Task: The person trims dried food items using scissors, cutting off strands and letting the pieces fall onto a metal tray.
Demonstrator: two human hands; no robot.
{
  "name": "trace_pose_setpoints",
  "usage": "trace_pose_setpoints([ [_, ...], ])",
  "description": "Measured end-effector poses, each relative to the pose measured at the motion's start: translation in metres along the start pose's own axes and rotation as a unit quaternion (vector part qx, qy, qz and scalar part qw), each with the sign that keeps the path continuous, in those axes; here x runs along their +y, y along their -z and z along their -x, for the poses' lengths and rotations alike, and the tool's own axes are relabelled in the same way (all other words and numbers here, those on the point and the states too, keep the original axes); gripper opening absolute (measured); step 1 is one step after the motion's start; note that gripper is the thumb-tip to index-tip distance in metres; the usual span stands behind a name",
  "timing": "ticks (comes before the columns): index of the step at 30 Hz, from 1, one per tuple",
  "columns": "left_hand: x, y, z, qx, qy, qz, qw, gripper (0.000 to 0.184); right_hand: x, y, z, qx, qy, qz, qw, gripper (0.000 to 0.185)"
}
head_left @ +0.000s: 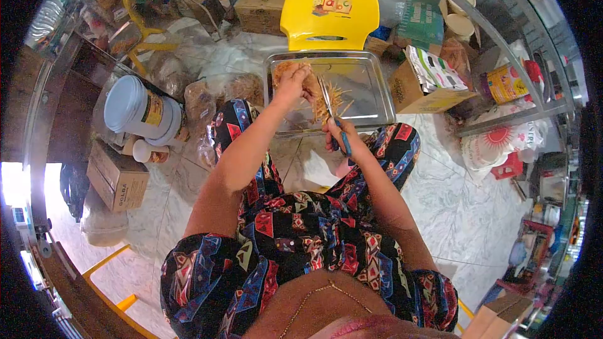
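My left hand (295, 83) is closed on a tangled, brownish-orange bundle of dry strands (284, 70) at the left side of a shallow rectangular tray (384, 85). In my right hand (344, 140) is a pair of scissors (325, 95) with blue handles, its blades pointing up and away from me beside the bundle. Loose straw-coloured strands (336, 99) lie in the tray around the blades. Whether the blades touch the bundle is hard to make out. My left fingers partly hide the bundle.
Beyond the tray stands a yellow chair back (330, 12). An open cardboard box (422, 91) with packets is at the right. Lidded white buckets (129, 107), a closed carton (118, 172) and brown-filled plastic bags (242, 91) stand left. A metal frame (502, 122) runs along the right.
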State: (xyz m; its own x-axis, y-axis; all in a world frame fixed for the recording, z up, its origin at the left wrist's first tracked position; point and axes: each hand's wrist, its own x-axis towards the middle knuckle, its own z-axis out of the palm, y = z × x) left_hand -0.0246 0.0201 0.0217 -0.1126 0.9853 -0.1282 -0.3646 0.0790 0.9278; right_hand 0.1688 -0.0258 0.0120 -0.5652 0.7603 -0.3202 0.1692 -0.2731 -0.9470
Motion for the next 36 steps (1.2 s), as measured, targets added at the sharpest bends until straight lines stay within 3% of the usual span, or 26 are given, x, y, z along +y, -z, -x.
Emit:
trace_pose_setpoints([
  [17,0.009,0.004,-0.004,0.002,0.004,0.010,1.000,0.023,-0.002,-0.002,0.004,-0.008,-0.011,0.049,0.999,0.040],
  [26,0.010,-0.003,0.003,0.014,0.005,-0.024,1.000,0.025,-0.001,-0.004,0.004,0.006,-0.009,0.011,1.000,0.036],
  [36,-0.001,-0.001,-0.001,-0.013,0.009,-0.003,1.000,0.017,-0.008,-0.003,0.008,0.012,-0.019,0.040,0.999,0.043],
])
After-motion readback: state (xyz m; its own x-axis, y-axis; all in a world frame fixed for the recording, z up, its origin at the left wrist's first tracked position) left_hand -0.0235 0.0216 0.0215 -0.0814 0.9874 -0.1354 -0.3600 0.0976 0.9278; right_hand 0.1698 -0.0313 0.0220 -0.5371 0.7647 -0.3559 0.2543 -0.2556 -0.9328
